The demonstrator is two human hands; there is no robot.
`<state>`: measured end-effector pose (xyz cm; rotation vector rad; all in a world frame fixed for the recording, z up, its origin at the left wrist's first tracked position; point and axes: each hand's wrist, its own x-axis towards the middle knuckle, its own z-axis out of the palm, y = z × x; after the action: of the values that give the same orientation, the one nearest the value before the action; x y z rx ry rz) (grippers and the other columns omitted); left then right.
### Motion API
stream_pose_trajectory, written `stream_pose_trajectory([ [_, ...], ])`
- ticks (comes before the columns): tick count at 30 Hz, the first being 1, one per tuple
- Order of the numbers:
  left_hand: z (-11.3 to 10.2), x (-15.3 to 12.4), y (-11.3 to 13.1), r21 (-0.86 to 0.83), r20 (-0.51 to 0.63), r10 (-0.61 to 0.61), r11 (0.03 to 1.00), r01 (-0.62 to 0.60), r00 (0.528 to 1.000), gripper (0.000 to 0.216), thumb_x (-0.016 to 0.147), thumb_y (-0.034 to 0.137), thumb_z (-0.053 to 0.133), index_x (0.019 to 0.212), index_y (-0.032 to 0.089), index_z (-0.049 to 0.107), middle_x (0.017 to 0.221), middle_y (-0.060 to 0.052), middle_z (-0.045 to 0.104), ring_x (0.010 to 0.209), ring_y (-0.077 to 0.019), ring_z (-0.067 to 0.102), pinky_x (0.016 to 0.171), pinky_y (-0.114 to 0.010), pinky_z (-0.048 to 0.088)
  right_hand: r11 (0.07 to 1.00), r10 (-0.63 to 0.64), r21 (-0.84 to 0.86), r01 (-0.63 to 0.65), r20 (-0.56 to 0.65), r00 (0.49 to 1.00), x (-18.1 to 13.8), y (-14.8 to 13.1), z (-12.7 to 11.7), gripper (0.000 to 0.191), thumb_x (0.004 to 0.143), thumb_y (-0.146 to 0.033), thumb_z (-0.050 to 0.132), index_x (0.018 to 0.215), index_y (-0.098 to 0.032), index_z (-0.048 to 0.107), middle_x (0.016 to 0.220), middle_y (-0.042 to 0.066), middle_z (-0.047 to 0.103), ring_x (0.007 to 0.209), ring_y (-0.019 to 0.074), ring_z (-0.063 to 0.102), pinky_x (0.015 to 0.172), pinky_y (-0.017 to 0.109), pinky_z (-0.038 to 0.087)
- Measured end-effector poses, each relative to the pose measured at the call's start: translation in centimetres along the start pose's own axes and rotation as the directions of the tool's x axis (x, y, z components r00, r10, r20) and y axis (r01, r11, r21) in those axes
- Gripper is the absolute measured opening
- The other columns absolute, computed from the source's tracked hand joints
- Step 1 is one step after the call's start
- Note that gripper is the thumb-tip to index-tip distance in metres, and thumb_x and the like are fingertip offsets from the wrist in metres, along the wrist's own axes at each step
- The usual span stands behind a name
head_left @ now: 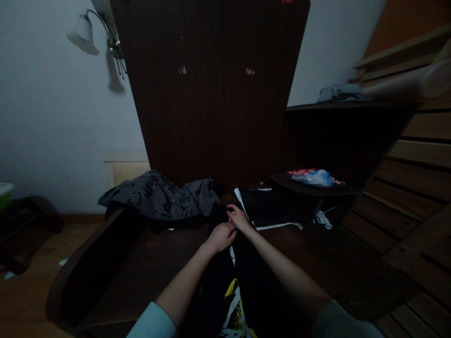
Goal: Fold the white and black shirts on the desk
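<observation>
Black cloth (217, 216), seemingly only part-arranged, lies under the left hand (221, 237) and right hand (238, 218), pressed together, pinch unclear, between flat black-and-white fabric (273, 206) and a heaped grey lettered garment (164, 197).

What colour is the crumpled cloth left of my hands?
The crumpled cloth is grey with dark lettering, seen in the head view.

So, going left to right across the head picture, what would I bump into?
Green-and-white thing, wall lamp, gray printed cloth, left hand, right hand, black-and-white cloth, crumpled pale bundle, wooden slats.
</observation>
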<state>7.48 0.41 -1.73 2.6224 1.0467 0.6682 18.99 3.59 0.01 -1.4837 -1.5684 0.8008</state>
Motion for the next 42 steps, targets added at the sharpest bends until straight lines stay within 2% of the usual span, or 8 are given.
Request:
stream_pose_trajectory([
  [3, -1.2, 0.1, -0.8, 0.06, -0.17, -0.097, 0.992, 0.108, 0.981, 0.021, 0.08, 0.018, 0.04, 0.08, 0.018, 0.061, 0.081, -0.006, 0.062, 0.079, -0.0179, 0.057, 0.075, -0.029, 0.043, 1.0, -0.026, 0.016, 0.026, 0.005, 1.0, 0.0, 1.3, 0.8, 0.024, 0.074, -0.02, 0.041, 0.094, -0.018, 0.054, 0.047, -0.008, 0.043, 0.043, 0.0096, 0.045, 0.047, 0.02, 0.037],
  [8, -2.5, 0.3, -2.6, 0.102, -0.509, -0.088, 0.982, 0.162, 0.856, 0.026, 0.076, 0.012, 0.045, 0.099, 0.017, 0.056, 0.112, -0.009, 0.051, 0.106, -0.0204, 0.045, 0.092, -0.034, 0.036, 0.982, -0.187, -0.038, 0.184, -0.138, 0.973, -0.4, 2.1, 0.7, 0.018, 0.072, -0.02, 0.04, 0.085, -0.017, 0.053, 0.07, -0.001, 0.053, 0.054, 0.0096, 0.049, 0.056, 0.022, 0.041],
  [12, -2.1, 0.3, -3.7, 0.2, -0.441, -0.021, 0.972, 0.121, 0.897, 0.037, 0.075, 0.011, 0.049, 0.11, 0.02, 0.051, 0.129, -0.008, 0.039, 0.119, -0.0233, 0.033, 0.097, -0.04, 0.032, 0.955, -0.251, -0.228, 0.191, -0.273, 0.929, -0.5, 1.9, 0.2, 0.011, 0.072, -0.021, 0.042, 0.078, -0.018, 0.051, 0.075, 0.001, 0.055, 0.06, 0.0106, 0.051, 0.06, 0.022, 0.041],
  [19, -1.5, 0.2, -4.0, 0.286, -0.451, -0.147, 0.911, 0.298, 0.88, 0.032, 0.074, 0.013, 0.052, 0.105, 0.021, 0.057, 0.136, -0.009, 0.031, 0.123, -0.0286, 0.029, 0.095, -0.045, 0.032, 0.798, -0.086, -0.6, 0.049, -0.033, 0.996, -1.7, 1.0, 0.1, 0.019, 0.072, -0.038, 0.052, 0.065, -0.021, 0.048, 0.066, 0.0, 0.06, 0.066, 0.0157, 0.057, 0.053, 0.023, 0.033],
  [24, -1.6, 0.2, -3.4, 0.294, -0.485, -0.127, 0.908, 0.298, 0.865, 0.036, 0.073, 0.005, 0.048, 0.104, 0.019, 0.056, 0.136, -0.01, 0.033, 0.123, -0.0286, 0.028, 0.097, -0.048, 0.029, 0.756, -0.044, -0.654, 0.029, -0.007, 0.999, -2.0, 0.2, 0.3, 0.023, 0.074, -0.039, 0.052, 0.087, -0.021, 0.046, 0.075, 0.002, 0.063, 0.074, 0.0184, 0.06, 0.057, 0.024, 0.034],
  [30, -1.6, 0.5, -2.4, 0.189, -0.31, 0.022, 0.981, 0.039, 0.951, 0.037, 0.072, -0.003, 0.035, 0.098, 0.016, 0.055, 0.104, -0.006, 0.057, 0.099, -0.0149, 0.05, 0.086, -0.028, 0.042, 0.723, -0.001, -0.689, 0.048, 0.068, 0.998, -2.3, -0.3, 0.4, 0.022, 0.074, -0.024, 0.047, 0.095, -0.019, 0.043, 0.086, 0.006, 0.064, 0.08, 0.0201, 0.061, 0.06, 0.025, 0.036],
  [34, -1.5, 0.6, -1.7, 0.232, -0.211, -0.023, 0.97, 0.073, 0.977, 0.027, 0.075, 0.002, 0.035, 0.086, 0.016, 0.056, 0.084, -0.004, 0.058, 0.082, -0.0153, 0.053, 0.076, -0.027, 0.044, 0.694, 0.001, -0.716, 0.078, 0.109, 0.994, -2.6, -0.7, 0.3, 0.027, 0.073, -0.025, 0.048, 0.098, -0.017, 0.044, 0.09, 0.011, 0.064, 0.084, 0.0242, 0.061, 0.061, 0.027, 0.038],
  [42, -1.7, 0.3, -0.9, 0.163, -0.126, -0.091, 0.98, 0.111, 0.988, 0.015, 0.075, 0.009, 0.041, 0.082, 0.018, 0.052, 0.082, -0.002, 0.055, 0.076, -0.0133, 0.053, 0.07, -0.023, 0.043, 0.695, 0.009, -0.711, 0.104, 0.154, 0.988, -2.5, -0.3, 0.0, 0.019, 0.073, -0.023, 0.045, 0.092, -0.018, 0.048, 0.087, 0.011, 0.064, 0.081, 0.0242, 0.061, 0.058, 0.027, 0.036],
])
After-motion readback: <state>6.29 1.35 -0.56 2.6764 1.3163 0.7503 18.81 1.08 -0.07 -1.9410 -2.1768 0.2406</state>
